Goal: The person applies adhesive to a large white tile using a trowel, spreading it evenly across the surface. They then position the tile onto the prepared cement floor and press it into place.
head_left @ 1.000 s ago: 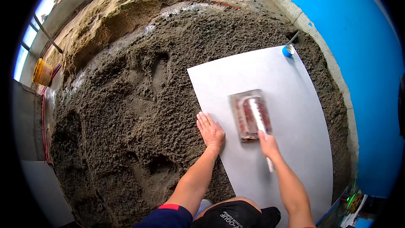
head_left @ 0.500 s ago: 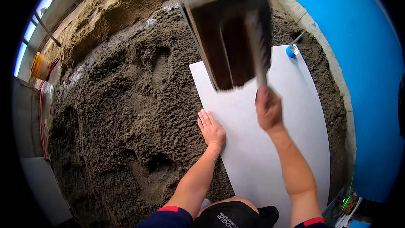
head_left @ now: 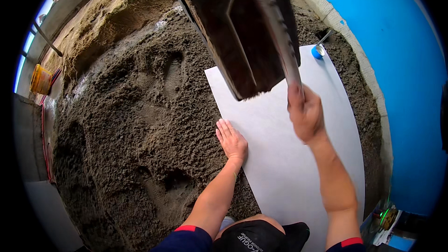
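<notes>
A large white tile [head_left: 275,158] lies on a bed of damp, crumbly grey mortar [head_left: 116,126]. My left hand [head_left: 231,140] rests flat on the tile's left edge, fingers stretched out, fingertips reaching over the mortar. My right hand [head_left: 308,114] is wrapped around the ridged handle of a dark, boxy, flat beating tool [head_left: 210,28], raised above the tile's far end. The tool hides part of that end, and its lower edge is ragged. Near the far right corner, a small blue cylinder with a whitish top [head_left: 318,52] sits on the tile.
A blue wall panel [head_left: 373,56] and a pale ledge [head_left: 373,77] run along the right. Heaped tan sand [head_left: 107,23] lies at the far left. A yellow bucket [head_left: 41,79] stands by the left wall. A device showing green light [head_left: 385,217] is at lower right.
The beating tool and my right hand have shifted slightly; the tool is higher and further left, the hand a little right. My left hand stays on the tile's edge.
</notes>
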`<control>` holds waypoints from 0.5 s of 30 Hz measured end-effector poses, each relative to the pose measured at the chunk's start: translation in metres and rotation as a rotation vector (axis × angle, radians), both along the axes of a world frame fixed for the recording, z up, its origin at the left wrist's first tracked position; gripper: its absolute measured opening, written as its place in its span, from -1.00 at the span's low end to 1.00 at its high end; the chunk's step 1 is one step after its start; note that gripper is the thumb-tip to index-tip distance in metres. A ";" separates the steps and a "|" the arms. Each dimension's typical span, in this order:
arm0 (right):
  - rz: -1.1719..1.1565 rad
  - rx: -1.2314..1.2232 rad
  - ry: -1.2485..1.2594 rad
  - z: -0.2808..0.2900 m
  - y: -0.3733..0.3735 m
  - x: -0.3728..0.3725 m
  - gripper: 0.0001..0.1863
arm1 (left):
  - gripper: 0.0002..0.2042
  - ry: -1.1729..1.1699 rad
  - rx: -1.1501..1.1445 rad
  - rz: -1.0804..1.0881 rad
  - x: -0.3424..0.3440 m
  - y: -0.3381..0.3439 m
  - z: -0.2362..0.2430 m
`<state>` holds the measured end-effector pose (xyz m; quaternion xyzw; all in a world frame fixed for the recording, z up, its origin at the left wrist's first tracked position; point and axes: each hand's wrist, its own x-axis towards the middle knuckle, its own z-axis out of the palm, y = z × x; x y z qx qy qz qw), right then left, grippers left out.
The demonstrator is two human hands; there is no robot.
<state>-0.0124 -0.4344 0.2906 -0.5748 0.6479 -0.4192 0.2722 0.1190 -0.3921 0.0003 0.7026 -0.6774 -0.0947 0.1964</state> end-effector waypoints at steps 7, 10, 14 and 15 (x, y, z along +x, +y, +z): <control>-0.302 0.611 0.234 -0.174 0.112 -0.089 -0.33 | -0.43 0.077 0.028 -0.031 -0.009 -0.003 0.012; -0.524 0.864 -0.219 -0.124 0.126 -0.121 -0.43 | -0.42 0.007 0.094 -0.056 -0.013 0.012 0.007; -0.302 0.549 -0.024 -0.018 0.102 -0.074 -0.34 | -0.34 -0.041 0.093 -0.035 0.010 -0.006 -0.009; -0.262 0.413 0.011 0.004 0.103 -0.068 -0.36 | -0.33 -0.111 0.057 -0.014 0.012 -0.008 -0.011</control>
